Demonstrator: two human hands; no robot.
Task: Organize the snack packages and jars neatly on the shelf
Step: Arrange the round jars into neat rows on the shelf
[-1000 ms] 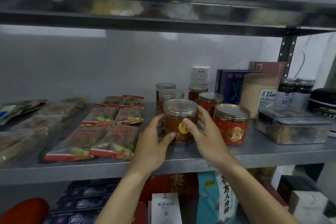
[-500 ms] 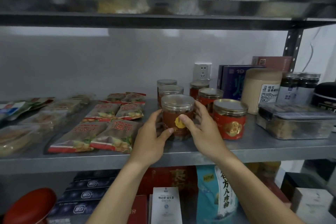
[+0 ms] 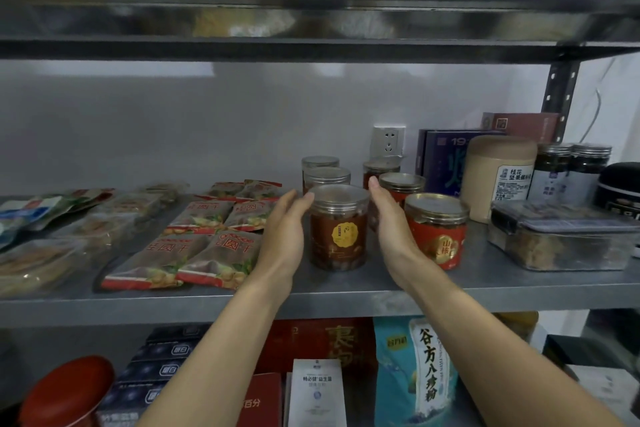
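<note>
Grey metal shelving [image 3: 346, 298] fills our view, with a pale wall behind it, and we reach onto the middle board. Our left hand [image 3: 282, 236] and our right hand [image 3: 389, 222] are both open, fingers straight and together, palms facing each other, neither one clamped on anything. Between them stands the front jar [image 3: 338, 227], upright near the shelf's front edge, its long axis vertical; the left fingertips [image 3: 306, 198] are at its lid rim, while the right fingers [image 3: 374, 184] reach just past it on the far side. Both hands look equally near, so we judge either could nudge it. Behind it two more jars [image 3: 325, 174] line up toward the wall. To the right stands a row of red jars [image 3: 437, 230]; to the left, flat snack packets [image 3: 187, 260] lie in rows.
</note>
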